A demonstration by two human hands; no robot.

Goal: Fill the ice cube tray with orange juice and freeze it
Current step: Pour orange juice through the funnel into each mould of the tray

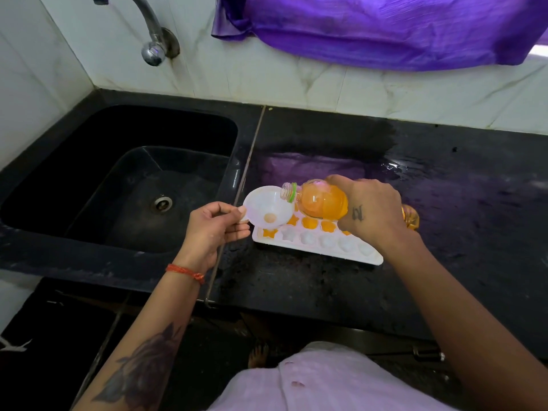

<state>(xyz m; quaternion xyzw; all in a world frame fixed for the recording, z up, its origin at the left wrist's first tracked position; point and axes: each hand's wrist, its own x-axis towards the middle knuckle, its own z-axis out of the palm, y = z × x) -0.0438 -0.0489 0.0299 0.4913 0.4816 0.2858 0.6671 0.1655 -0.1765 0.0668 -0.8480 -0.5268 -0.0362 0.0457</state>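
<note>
Two hands work over the white ice cube tray [318, 246] on the black bench [326, 289]. Fingers [237, 229] of the left hand [215, 229] are curled narrowly round the tab handle of a white plastic funnel [268, 207], pinching it and holding the funnel tilted over the tray's left end. The right hand [372, 210] wraps its fingers round the middle of a clear plastic bottle [321, 204] of orange juice, gripping it from above; the bottle lies almost on its side above the tray, its open neck with a green ring reaching into the funnel's bowl. A small patch of pale orange shows at the bottom of the funnel.

Several moulds in the tray's far rows hold orange juice, some star-shaped and some round, while the near row of moulds shows white. The tray lies flat, just right of a thin metal strip [240, 197] that runs across the bench.

Left of that strip sits a black sink [124, 185] with a round drain, and a chrome tap [152, 40] juts from the white tiled wall above it. A purple cloth [385, 28] hangs on the wall behind the tray. An orange thread bracelet [185, 272] circles the left wrist, and a dark tattoo [142, 369] marks the left forearm.
</note>
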